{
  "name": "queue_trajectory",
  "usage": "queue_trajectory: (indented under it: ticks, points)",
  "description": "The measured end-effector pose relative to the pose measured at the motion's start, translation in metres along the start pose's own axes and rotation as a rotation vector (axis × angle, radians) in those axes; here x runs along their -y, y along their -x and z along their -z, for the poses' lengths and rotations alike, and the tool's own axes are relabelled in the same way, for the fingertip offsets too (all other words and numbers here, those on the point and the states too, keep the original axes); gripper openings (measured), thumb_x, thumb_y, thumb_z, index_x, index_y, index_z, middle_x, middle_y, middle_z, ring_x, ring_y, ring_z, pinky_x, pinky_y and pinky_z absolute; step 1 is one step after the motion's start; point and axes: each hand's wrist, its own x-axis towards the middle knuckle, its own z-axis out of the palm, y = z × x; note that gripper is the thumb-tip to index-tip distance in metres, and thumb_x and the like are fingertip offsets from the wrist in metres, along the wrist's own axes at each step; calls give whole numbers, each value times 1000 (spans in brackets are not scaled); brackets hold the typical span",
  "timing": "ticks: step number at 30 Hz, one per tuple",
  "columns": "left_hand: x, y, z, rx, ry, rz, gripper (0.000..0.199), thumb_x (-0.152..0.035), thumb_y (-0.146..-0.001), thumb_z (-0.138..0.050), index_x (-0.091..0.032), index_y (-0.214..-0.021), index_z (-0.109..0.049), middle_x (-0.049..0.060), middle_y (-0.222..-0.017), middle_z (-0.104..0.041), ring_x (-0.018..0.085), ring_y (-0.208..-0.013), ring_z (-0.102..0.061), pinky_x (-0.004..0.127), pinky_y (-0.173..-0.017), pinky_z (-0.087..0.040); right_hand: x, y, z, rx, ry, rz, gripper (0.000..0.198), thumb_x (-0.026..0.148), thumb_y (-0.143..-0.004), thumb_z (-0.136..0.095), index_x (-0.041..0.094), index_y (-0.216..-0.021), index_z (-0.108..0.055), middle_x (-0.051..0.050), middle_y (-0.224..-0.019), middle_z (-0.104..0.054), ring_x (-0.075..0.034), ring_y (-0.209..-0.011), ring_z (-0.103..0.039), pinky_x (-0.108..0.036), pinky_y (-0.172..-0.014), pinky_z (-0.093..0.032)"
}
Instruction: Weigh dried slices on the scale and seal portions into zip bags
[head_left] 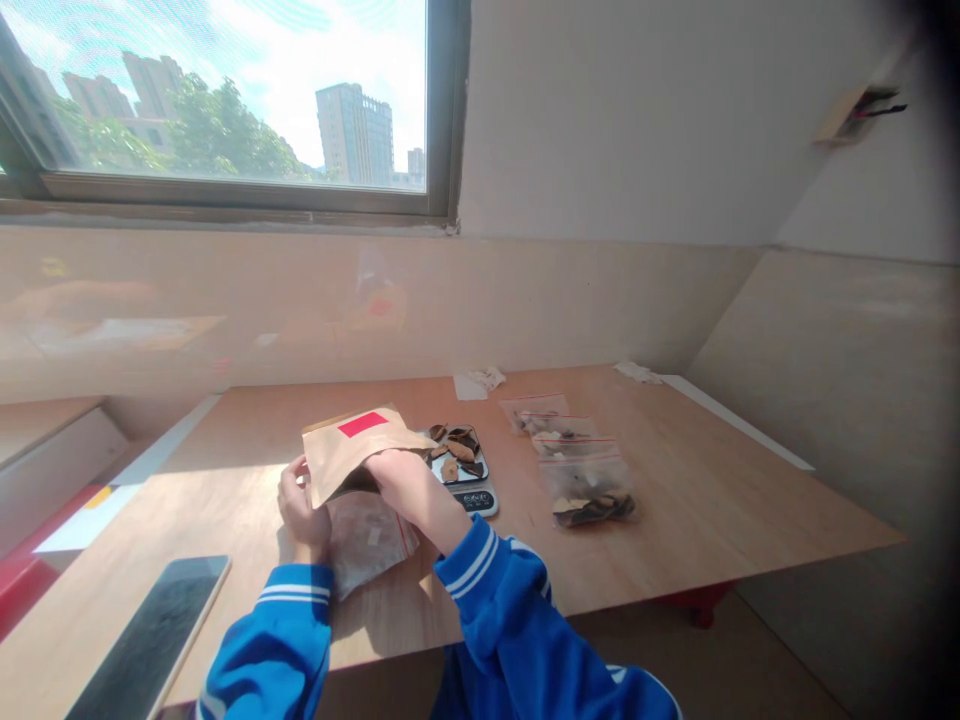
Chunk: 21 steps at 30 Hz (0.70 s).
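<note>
While we hold the brown paper bag [360,445] up just left of the scale [466,488], the step in hand looks to us like drawing material out of the bag, or opening it, beside the weighing tray. Our left hand [301,512] is on the side of the bag away from the scale, fingers curled narrow and the thumb raised against the bag's edge, so it seems to pinch that edge. Our right hand [403,478] is on the side nearer the scale, at the bag's lower edge. Its fingers are hidden behind the paper, so we cannot tell whether they are spread or closed.

The bag is tilted, its red label [362,424] facing up, and its far corner reaches over towards the scale's tray. Dark dried pieces [456,450] already lie on that tray. A clear plastic pouch [369,545] lies flat on the table [712,500] under our hands, in front of and left of the scale. Three sealed clear bags [589,490] holding similar dark pieces lie in a row to the right of the scale, and a phone [150,635] lies well to its left, near the table's front edge.

In our judgement, any move towards the tray calls for a steady left-hand grip on the bag and care not to knock the scale.
</note>
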Motion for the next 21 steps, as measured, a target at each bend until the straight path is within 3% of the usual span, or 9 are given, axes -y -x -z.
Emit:
queue_trajectory:
  ticks: [2,4,7,9,11,15,19,21]
  points:
    - [-4,1,0,-6,28,35,46,-39,-82,-48,-12,-119,-54,18,-115,-61,29,-103,-60,41,-84,-51,8,14,12,-13,-33,87,30,7,-93,-44,23,-109,-63,-4,-108,-67,-18,-104,-61,-33,-95,-49]
    - [-8,1,0,-13,33,58,47,-42,-83,-48,-14,-120,-54,17,-117,-60,29,-107,-59,42,-89,-49,11,32,25,-138,-122,125,29,12,-95,-42,25,-113,-61,-3,-113,-65,-16,-107,-60,-31,-95,-49]
    - [-13,1,1,-10,3,93,54,-50,-82,-50,-15,-122,-54,16,-123,-58,31,-116,-54,46,-97,-45,-3,63,42,-400,-213,-29,27,16,-93,-45,26,-114,-59,-3,-109,-63,-18,-106,-59,-34,-97,-47]
    - [-15,1,1,6,-12,110,59,-54,-80,-53,-16,-125,-53,16,-126,-56,32,-119,-52,47,-99,-43,-24,82,48,-496,-212,-170,29,15,-91,-45,24,-115,-59,-5,-103,-61,-18,-95,-59,-32,-87,-50]
    - [-15,0,1,21,-13,110,63,-56,-78,-55,-16,-126,-52,16,-126,-55,31,-118,-52,47,-98,-43,-49,98,48,-502,-145,-258,36,12,-89,-41,23,-117,-61,-6,-99,-59,-19,-93,-58,-33,-84,-51]
    - [-15,-1,0,5,-2,117,60,-56,-79,-55,-18,-125,-52,13,-121,-58,26,-102,-58,41,-88,-49,-88,118,38,-368,62,-327,42,8,-85,-40,24,-110,-69,-6,-89,-52,-21,-88,-54,-37,-83,-50]
    - [-17,-1,-1,-129,-32,171,45,-56,-81,-54,-19,-106,-59,8,-104,-63,20,-80,-59,35,-76,-50,-107,130,29,-314,166,-361,41,8,-84,-41,24,-108,-71,-7,-88,-50,-23,-88,-53,-41,-82,-50]
    - [-19,-1,-1,-191,-52,174,42,-55,-82,-53,-19,-101,-59,7,-101,-64,18,-75,-58,34,-74,-50,-113,137,31,-367,206,-409,39,9,-84,-41,23,-103,-72,-8,-90,-49,-24,-88,-53,-42,-81,-50]
